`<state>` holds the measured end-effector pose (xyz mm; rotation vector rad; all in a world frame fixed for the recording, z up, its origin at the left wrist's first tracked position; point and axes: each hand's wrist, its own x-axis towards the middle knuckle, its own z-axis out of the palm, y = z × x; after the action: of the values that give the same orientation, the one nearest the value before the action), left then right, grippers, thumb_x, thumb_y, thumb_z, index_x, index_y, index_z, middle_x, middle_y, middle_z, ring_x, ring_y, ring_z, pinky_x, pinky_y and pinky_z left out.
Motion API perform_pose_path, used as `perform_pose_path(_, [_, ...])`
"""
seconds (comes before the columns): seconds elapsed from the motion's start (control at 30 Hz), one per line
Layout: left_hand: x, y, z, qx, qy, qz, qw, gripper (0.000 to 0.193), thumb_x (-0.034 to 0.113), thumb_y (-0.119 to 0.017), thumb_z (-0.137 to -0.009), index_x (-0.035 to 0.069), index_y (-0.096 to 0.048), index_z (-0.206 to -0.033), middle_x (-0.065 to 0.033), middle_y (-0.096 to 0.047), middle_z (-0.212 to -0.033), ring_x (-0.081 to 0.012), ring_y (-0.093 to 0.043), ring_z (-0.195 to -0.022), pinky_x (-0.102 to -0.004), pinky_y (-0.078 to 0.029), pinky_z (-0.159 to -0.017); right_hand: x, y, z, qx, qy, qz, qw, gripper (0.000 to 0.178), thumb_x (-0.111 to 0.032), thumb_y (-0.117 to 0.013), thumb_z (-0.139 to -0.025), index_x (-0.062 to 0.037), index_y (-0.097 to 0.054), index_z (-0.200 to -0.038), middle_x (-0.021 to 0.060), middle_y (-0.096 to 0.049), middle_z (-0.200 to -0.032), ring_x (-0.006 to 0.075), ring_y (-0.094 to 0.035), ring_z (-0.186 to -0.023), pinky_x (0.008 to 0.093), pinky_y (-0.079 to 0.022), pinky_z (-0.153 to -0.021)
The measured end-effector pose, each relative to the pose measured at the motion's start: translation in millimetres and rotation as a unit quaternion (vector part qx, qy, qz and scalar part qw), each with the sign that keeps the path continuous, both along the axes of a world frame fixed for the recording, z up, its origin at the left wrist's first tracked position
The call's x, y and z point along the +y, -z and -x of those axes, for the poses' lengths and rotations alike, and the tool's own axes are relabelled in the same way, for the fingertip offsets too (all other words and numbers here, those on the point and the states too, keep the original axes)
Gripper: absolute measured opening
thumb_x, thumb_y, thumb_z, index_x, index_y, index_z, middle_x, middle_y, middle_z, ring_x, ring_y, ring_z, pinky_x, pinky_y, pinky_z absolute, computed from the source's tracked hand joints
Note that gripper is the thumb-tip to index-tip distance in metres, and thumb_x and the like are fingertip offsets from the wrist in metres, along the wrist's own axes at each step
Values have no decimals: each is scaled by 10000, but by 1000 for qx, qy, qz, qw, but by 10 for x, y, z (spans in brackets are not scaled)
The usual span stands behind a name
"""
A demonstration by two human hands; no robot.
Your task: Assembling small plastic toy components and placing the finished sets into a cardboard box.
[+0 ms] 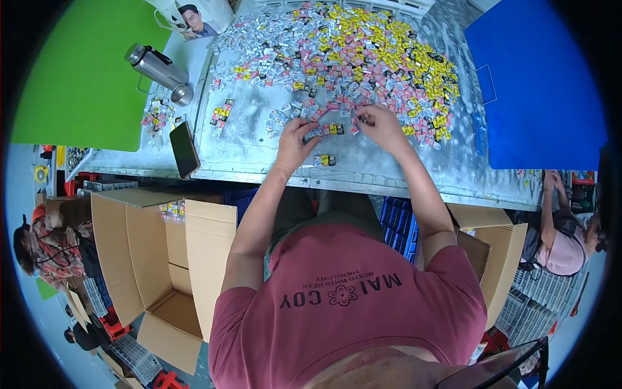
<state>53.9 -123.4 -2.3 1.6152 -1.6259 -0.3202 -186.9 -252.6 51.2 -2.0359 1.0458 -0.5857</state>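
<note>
Many small rectangular pieces (382, 52) in yellow, pink, white-blue and black lie spread over the metal worktable (246, 155). My left hand (298, 144) is closed round the left end of a short row of these pieces (334, 129) near the front edge. To its right, my right hand (383, 128) pinches a small dark piece (367, 119) between thumb and fingers. Closer to the edge lies another short row (325, 160), white and yellow-black. A small block of pink, yellow and black pieces (221, 113) rests apart at the left. Prints on the pieces are too small to tell.
A phone (184, 150), a steel flask (155, 67) and a printed bag (197, 18) are on the left. Green (78, 71) and blue (538, 84) panels flank the table. Open cardboard boxes (139, 253) stand below. Other people (564, 243) work at both sides.
</note>
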Motion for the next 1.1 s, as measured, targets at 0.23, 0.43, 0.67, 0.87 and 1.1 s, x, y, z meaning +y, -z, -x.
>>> perform_pose_path(0.23, [-2,-38,-2,22,3,-32,999,401,171,-858,-733,80,-754,-1110,-102,-633,-1045,-304,-611,-1007,-392,-513,-888,151,186,131,84,-61,91,990,341,-42,-741,-798,-8,-706,-1135,120,-596,-1030,254,-655,-856,351,-540,-767])
perform_pose_path(0.43, [-10,-105,-39,52,36,-56,996,428,145,-874,-706,68,-753,-1109,-99,-640,-1075,-304,-616,-1013,-384,-518,-895,112,189,80,77,-73,94,990,396,-59,-768,-794,-2,-692,-1179,123,-600,-1046,269,-651,-882,366,-536,-791])
perform_pose_path(0.67, [-70,-63,-43,-9,41,-40,998,388,123,-854,-736,74,-760,-1109,-102,-666,-1119,-303,-626,-1053,-387,-528,-915,97,163,-4,66,-114,83,988,439,-107,-790,-790,-21,-687,-1208,148,-608,-1105,346,-633,-1040,422,-520,-895])
perform_pose_path(0.87, [-84,-86,-8,-59,41,-17,997,410,124,-849,-742,81,-751,-1138,-118,-671,-1177,-319,-627,-1078,-401,-524,-938,93,230,-75,48,-142,141,979,426,-92,-769,-810,-42,-684,-1225,157,-605,-1145,345,-620,-1096,420,-519,-925])
perform_pose_path(1.1, [-41,-152,6,9,35,-54,998,423,108,-852,-742,62,-741,-1147,-115,-661,-1154,-305,-645,-1038,-377,-555,-861,136,157,-133,53,-141,116,982,480,-102,-769,-824,-100,-654,-1290,123,-586,-1168,322,-608,-1090,391,-510,-924])
